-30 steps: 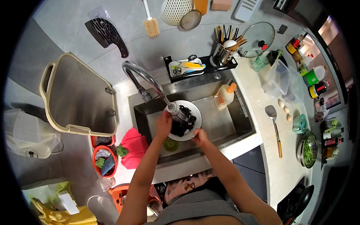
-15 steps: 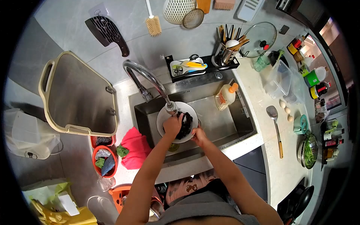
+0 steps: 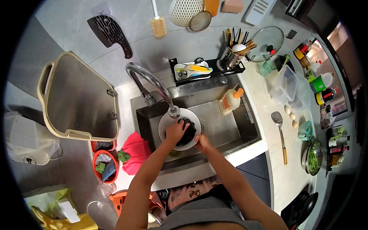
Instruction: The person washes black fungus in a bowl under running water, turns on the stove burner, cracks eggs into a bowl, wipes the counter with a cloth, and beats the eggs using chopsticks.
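A white bowl of dark, wet-looking food is held in the sink under the tap. My left hand reaches into the bowl, its fingers on the dark pieces at the left side; what lies between the fingers is too small to make out. My right hand grips the bowl's lower right rim with thumb and fingers. The tap's spout hangs just above the bowl's upper edge.
A soap bottle stands in the sink's right part. Left of the sink lie a pink cloth and a red basket. On the right counter are a spatula, eggs and a bowl of green vegetables.
My left hand has moved from the bowl's left rim into the dark food. The bowl has shifted slightly left and down since the half-second frame, my right hand still at its rim.
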{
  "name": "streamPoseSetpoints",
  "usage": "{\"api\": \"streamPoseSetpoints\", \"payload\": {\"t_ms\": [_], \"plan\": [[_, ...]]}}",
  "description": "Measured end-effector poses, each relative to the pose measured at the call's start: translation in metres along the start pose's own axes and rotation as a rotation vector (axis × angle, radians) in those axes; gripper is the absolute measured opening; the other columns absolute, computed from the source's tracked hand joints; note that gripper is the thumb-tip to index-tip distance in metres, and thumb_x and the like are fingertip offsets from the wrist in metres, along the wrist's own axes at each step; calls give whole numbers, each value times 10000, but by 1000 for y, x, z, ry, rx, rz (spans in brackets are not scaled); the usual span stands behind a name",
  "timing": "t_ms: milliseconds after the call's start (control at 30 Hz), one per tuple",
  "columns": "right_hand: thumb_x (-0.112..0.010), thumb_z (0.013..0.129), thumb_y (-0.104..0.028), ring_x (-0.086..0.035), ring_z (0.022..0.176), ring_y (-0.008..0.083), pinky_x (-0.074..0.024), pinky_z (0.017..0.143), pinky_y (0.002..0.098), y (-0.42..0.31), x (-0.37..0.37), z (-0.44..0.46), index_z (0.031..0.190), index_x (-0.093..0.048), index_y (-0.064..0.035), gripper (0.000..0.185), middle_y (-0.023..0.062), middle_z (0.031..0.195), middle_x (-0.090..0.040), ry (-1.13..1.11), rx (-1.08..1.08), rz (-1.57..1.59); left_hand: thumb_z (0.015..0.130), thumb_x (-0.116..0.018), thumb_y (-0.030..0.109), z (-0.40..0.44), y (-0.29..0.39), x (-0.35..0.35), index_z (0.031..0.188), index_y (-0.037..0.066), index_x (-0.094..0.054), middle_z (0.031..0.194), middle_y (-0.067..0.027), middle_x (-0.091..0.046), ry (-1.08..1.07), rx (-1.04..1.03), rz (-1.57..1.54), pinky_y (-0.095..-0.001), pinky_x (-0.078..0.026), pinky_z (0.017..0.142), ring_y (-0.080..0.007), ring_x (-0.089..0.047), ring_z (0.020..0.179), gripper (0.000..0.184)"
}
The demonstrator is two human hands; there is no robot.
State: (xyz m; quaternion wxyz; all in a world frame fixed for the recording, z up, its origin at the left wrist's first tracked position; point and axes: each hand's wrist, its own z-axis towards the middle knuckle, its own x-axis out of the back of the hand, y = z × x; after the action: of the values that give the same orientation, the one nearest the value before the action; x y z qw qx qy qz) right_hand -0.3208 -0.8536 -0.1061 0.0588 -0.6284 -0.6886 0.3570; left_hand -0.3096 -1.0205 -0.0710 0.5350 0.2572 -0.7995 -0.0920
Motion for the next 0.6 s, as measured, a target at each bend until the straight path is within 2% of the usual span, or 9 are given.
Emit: {"api": "streamPoseSetpoints", "payload": {"t_ms": [100,133,200,233,333,367,467,500,600], "plan": [[-475,562,-69,-481,815,233,-443,649,356,-2,-7,-4,1239,-321,-136,697,79,958,-467,-2,-8,20,771,-565,330,-23,6,-1,1111,168,-499,1174,-222,-409,604,-413,275,-464,-436,731,-415,-450,1002,382],[-475,563,-70,-481,816,235,-441,644,351,-4,-8,-3,1240,-320,-133,697,79,954,-467,-6,-8,25,770,-563,323,-21,5,-6,1116,174,-498,1172,-221,-400,584,-418,269,-474,-430,740,-423,-426,1020,382],[-482,560,-56,-512,734,203,-441,579,340,-2,-10,1,1102,-403,-126,553,52,857,-506,18,41,67,769,-559,309,-11,1,-17,1126,188,-495,1167,-219,-381,545,-430,257,-496,-418,758,-438,-377,1055,383],[-485,558,-49,-528,693,188,-441,546,335,1,-11,2,1034,-445,-122,483,39,809,-525,30,61,92,767,-553,264,-4,-3,-17,1096,131,-492,1054,-224,-462,514,-490,292,-455,-456,702,-390,-469,977,359],[-482,555,-44,-528,681,195,-442,530,335,0,-9,1,1056,-437,-128,511,41,820,-524,35,54,65,764,-541,219,23,-14,-30,986,80,-496,963,-160,-531,230,-246,230,-403,-475,595,-311,-542,874,266],[-479,551,-48,-516,726,213,-447,567,343,0,-8,0,1121,-396,-129,582,57,871,-507,19,62,83,775,-541,261,30,-19,-34,891,59,-491,824,-130,-552,211,-156,264,-361,-454,459,-269,-575,729,238],[-476,540,-57,-494,814,246,-458,634,358,-3,-7,-5,1252,-317,-131,733,84,972,-475,-4,71,104,782,-530,359,-1,-8,-9,943,61,-493,898,-149,-532,423,-190,211,-424,-463,607,-304,-548,872,341],[-478,537,-58,-497,810,241,-459,626,355,-8,-9,-10,1252,-320,-131,737,79,972,-477,6,64,89,766,-533,439,-12,-6,-6,1072,103,-485,1086,-177,-471,443,-226,243,-507,-384,797,-352,-457,1009,457],[-479,535,-57,-494,847,239,-460,650,370,-2,-2,-1,1266,-313,-129,753,74,1003,-476,-18,83,94,807,-501,432,-39,-3,-9,1189,164,-457,1210,-217,-380,585,-405,395,-543,-380,796,-420,-398,1030,469]]}}
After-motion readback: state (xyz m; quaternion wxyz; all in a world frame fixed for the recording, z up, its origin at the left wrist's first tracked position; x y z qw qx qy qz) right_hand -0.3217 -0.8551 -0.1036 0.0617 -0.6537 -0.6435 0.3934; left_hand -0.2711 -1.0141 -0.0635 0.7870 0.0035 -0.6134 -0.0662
